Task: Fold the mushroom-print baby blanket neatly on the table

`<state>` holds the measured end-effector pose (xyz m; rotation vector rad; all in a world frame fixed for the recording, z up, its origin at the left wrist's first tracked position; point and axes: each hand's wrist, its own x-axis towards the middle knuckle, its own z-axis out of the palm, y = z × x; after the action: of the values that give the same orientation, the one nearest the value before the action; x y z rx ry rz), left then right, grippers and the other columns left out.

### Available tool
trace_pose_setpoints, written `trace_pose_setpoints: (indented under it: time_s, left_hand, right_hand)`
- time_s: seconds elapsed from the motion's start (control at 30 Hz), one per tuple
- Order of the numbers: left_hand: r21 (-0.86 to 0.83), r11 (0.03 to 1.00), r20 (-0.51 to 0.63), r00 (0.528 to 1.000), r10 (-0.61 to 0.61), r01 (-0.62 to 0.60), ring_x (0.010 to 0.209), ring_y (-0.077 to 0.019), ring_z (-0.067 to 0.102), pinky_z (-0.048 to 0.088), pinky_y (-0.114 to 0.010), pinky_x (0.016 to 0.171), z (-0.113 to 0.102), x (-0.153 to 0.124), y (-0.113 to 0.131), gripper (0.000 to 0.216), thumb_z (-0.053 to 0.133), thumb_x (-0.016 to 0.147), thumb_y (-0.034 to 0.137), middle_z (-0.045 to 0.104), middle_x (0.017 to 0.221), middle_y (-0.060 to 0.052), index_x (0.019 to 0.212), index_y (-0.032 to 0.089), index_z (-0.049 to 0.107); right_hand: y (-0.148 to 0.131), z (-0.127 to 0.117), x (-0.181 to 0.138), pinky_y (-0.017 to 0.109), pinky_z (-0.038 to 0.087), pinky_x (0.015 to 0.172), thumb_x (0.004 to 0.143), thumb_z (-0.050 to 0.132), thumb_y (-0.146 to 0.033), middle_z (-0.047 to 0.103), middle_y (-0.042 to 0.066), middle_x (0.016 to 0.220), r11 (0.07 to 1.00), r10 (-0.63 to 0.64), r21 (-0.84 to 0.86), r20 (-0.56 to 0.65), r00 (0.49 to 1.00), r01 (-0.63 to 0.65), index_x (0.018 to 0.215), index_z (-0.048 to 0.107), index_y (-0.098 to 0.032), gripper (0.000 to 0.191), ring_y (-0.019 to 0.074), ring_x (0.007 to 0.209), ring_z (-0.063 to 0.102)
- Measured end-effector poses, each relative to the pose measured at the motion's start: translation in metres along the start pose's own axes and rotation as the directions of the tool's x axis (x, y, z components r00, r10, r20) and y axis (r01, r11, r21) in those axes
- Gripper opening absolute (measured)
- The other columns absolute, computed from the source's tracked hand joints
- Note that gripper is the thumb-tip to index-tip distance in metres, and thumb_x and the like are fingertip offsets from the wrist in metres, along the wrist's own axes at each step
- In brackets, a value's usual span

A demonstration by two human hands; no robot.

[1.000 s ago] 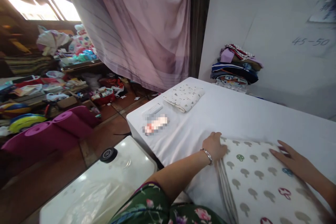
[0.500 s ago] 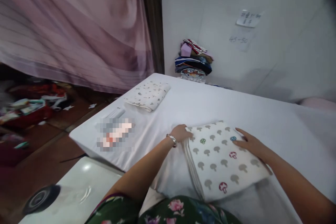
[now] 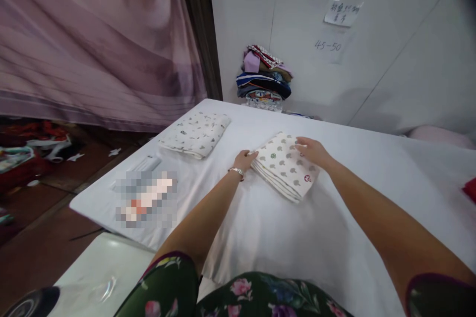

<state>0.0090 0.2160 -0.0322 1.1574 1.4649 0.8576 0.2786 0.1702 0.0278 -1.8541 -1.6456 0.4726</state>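
While the mushroom-print cloth [image 3: 284, 166] lies between my hands on the white table cover [image 3: 394, 178], my left hand [image 3: 244, 160] curls at its left corner; whether it pinches the fabric, I cannot tell. My right hand [image 3: 314, 152] rests open, fingers extended, at the opposite edge. Layered folds are formed; I cannot determine whether any remain. Beyond and left of my left hand lies a small-print cloth [image 3: 195, 134], already folded.

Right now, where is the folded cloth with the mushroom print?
In the head view, the mushroom-print cloth is just right of centre, between the left hand and right hand, right of the other folded cloth on the white tabletop.
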Motion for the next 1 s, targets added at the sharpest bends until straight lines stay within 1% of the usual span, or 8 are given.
trace_pose_setpoints:
  time_s: [0.1,0.27,0.4,0.57,0.67,0.77,0.87,1.0]
  left_hand:
    - [0.009,0.997,-0.024,0.996,0.080,-0.080,0.103,-0.0196,0.055,0.048,-0.027,0.077,-0.009,-0.009,-0.017,0.052,0.068,0.068,0.041,0.055,0.120,-0.010,0.113,0.017,0.054]
    - [0.091,0.972,-0.043,0.974,0.222,-0.217,0.083,-0.0150,0.059,0.048,-0.027,0.073,-0.017,-0.022,-0.029,0.046,0.062,0.072,0.042,0.062,0.103,-0.007,0.111,0.018,0.055]
    - [0.261,0.914,-0.070,0.938,0.340,-0.312,0.084,-0.0170,0.059,0.049,-0.031,0.075,-0.012,-0.026,-0.019,0.043,0.060,0.073,0.039,0.060,0.105,-0.008,0.110,0.017,0.055]
    - [0.553,0.510,0.089,0.655,0.751,-0.659,0.119,-0.0247,0.042,0.034,-0.042,0.100,-0.002,-0.056,-0.011,0.048,0.052,0.072,0.021,0.050,0.125,-0.012,0.119,0.014,0.050]
    - [0.541,0.199,0.456,0.483,0.747,-0.817,0.129,-0.0248,0.030,0.020,-0.046,0.108,0.009,-0.087,-0.013,0.060,0.049,0.068,0.014,0.042,0.135,-0.008,0.128,0.018,0.044]
    - [0.472,0.047,0.649,0.383,0.658,-0.880,0.133,-0.0251,0.022,0.009,-0.048,0.110,0.026,-0.106,-0.014,0.061,0.052,0.072,0.019,0.035,0.141,-0.007,0.131,0.018,0.040]
    - [0.469,0.051,0.655,0.386,0.649,-0.882,0.132,-0.0242,0.026,0.009,-0.046,0.111,0.046,-0.103,-0.008,0.059,0.054,0.076,0.026,0.039,0.139,-0.009,0.132,0.017,0.039]
    - [0.443,0.300,0.580,0.525,0.622,-0.845,0.113,-0.0194,0.050,0.027,-0.041,0.105,0.062,-0.087,0.006,0.041,0.051,0.077,0.020,0.060,0.116,-0.003,0.118,0.023,0.054]
  right_hand:
    - [-0.001,0.015,-0.049,0.032,0.051,0.077,0.082,0.052,-0.039,0.059,0.006,0.118,0.982,-0.189,0.036,0.026,0.982,0.188,0.109,0.062,-0.024,0.033,0.0227,0.105,0.055]
    - [0.024,0.018,-0.125,0.038,0.048,0.087,0.083,0.048,-0.025,0.060,0.009,0.110,0.924,-0.381,-0.071,-0.262,0.887,0.376,0.106,0.061,-0.022,0.027,0.0219,0.105,0.054]
    - [0.042,0.019,-0.148,0.045,0.038,0.098,0.079,0.047,-0.016,0.048,0.010,0.130,0.813,-0.556,-0.246,-0.058,0.829,0.528,0.125,0.048,-0.022,0.046,0.0250,0.122,0.041]
    - [0.046,0.023,-0.139,0.049,0.031,0.101,0.080,0.051,-0.020,0.043,0.011,0.135,0.774,-0.542,-0.357,0.050,0.839,0.522,0.126,0.047,-0.019,0.046,0.0274,0.130,0.028]
    - [0.047,0.025,-0.128,0.048,0.030,0.102,0.083,0.046,-0.018,0.048,0.010,0.132,0.791,-0.534,-0.329,0.041,0.845,0.516,0.122,0.052,-0.020,0.039,0.0256,0.129,0.031]
    - [0.046,0.026,-0.122,0.046,0.032,0.101,0.085,0.043,-0.018,0.053,0.009,0.126,0.824,-0.525,-0.246,0.006,0.851,0.510,0.121,0.052,-0.021,0.038,0.0233,0.126,0.036]
    - [0.043,0.026,-0.123,0.047,0.033,0.101,0.084,0.045,-0.022,0.052,0.010,0.126,0.854,-0.509,-0.172,-0.089,0.856,0.490,0.118,0.054,-0.020,0.035,0.0241,0.127,0.036]
    - [0.045,0.020,-0.133,0.046,0.040,0.096,0.081,0.051,-0.030,0.055,0.012,0.121,0.956,-0.277,0.008,-0.319,0.906,0.295,0.107,0.060,-0.019,0.030,0.0260,0.118,0.046]
